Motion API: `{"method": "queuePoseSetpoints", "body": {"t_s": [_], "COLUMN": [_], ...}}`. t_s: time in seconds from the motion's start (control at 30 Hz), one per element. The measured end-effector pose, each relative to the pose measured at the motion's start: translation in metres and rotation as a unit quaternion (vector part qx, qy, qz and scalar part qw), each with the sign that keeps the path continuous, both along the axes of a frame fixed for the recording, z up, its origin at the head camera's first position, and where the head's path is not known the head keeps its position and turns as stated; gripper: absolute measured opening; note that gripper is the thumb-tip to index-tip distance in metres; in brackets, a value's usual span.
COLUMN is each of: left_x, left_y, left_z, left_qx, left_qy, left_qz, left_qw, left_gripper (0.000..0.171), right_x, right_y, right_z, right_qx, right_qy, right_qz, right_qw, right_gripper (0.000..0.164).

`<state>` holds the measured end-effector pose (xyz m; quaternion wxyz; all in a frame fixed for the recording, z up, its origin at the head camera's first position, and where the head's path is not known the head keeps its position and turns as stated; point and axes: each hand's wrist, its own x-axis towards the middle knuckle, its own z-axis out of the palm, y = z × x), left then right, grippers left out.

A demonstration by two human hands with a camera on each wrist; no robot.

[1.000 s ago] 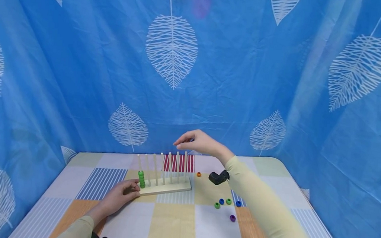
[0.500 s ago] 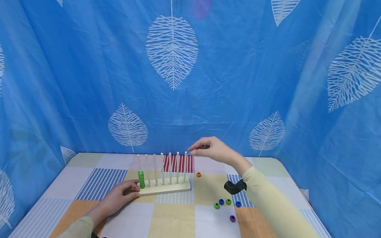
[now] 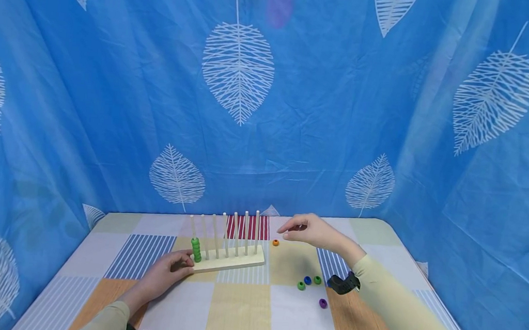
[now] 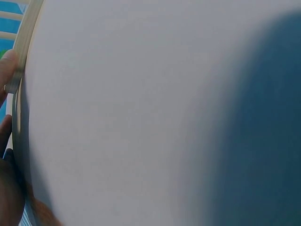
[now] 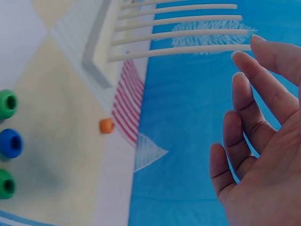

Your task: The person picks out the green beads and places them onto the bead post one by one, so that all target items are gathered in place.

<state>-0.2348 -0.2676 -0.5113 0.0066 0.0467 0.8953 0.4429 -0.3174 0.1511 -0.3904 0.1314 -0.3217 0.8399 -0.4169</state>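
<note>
A pale wooden peg stand point(image 3: 231, 262) has a row of upright pegs, and several green beads point(image 3: 196, 250) are stacked on its leftmost peg. My left hand point(image 3: 167, 273) holds the left end of the stand's base; in the left wrist view the thumb point(image 4: 7, 68) lies against that end. Beyond the stand's right end, my right hand point(image 3: 313, 231) hovers over the table, its fingers loosely bent and nothing between them in the right wrist view. A single orange bead point(image 3: 275, 242) lies just below and left of its fingertips.
Right of the stand, two green beads point(image 3: 301, 286), a blue bead point(image 3: 307, 280) and a purple bead point(image 3: 323, 303) lie on the patchwork tablecloth point(image 3: 239, 308). A blue curtain with white leaves point(image 3: 239, 72) surrounds the table at the back and sides.
My right hand has moved right and down from above the pegs to beyond the stand's right end. Its wrist band now covers another blue bead. The left hand and stand have stayed put.
</note>
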Motion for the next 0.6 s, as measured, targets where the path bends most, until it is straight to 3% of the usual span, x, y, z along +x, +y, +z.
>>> {"method": "queuePoseSetpoints", "body": {"t_s": [0.6], "left_x": [0.000], "left_y": [-0.001], "left_z": [-0.001], "left_qx": [0.001], "left_qy": [-0.002], "left_qz": [-0.001], "left_qw": [1.0000], "left_gripper": [0.007], "right_x": [0.017], "right_y": [0.038], "right_z": [-0.045], "right_qx": [0.022], "right_qy": [0.007], "right_qz": [-0.022], "right_qw": [1.000], "right_gripper": [0.019]}}
